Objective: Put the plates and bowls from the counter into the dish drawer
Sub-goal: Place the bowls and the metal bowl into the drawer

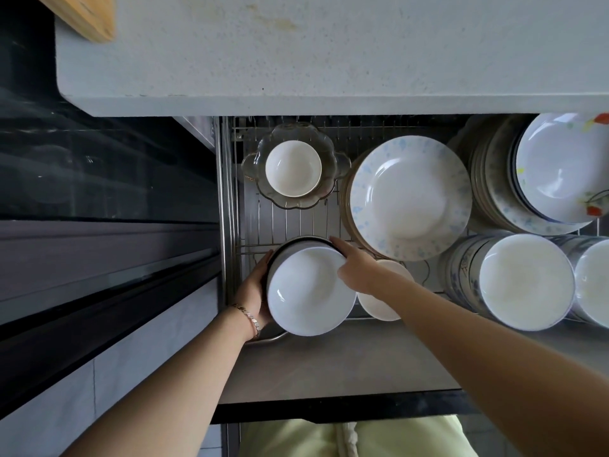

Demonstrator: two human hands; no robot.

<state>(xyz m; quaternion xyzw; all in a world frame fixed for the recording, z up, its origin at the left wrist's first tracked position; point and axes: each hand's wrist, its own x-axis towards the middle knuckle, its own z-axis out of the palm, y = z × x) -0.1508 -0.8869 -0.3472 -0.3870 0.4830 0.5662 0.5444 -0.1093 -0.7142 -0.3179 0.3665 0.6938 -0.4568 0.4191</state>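
Both hands hold a stack of white bowls [311,290] over the near left part of the open dish drawer [230,192].

The left hand [253,291] cups the stack's left side, palm pressed to the rims, thumb near the far edge, a bracelet [248,319] on the wrist; its forearm reaches in from the lower left. The right hand [354,268] comes from the lower right with a long straight forearm, fingers curled over the stack's far right rim, index finger stretched along the edge. The stack tilts a little toward the camera. Just beyond the right hand lies a blue-flecked plate [410,197] on a pile; under its wrist sits a small white dish [375,305]. Farther past the left hand, a white bowl rests inside a glass bowl [293,166]. The counter [329,54] lies beyond the drawer.
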